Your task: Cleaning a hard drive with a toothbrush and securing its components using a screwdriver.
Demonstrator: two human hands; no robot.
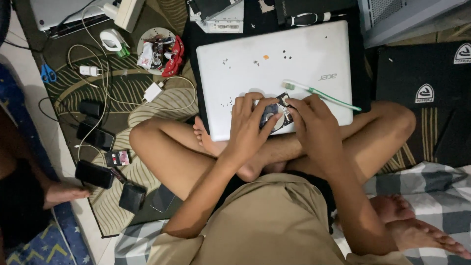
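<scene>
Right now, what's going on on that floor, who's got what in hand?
A person sits cross-legged with a closed white laptop across their legs. Both the left hand and the right hand grip a small opened hard drive on the lid. A green toothbrush lies beside it. Phones and chargers are scattered on the mat to the left.

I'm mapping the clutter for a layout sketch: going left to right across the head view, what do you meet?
Blue-handled scissors → white charger plug → left hand → small hard drive → right hand → green toothbrush → black mat.
</scene>
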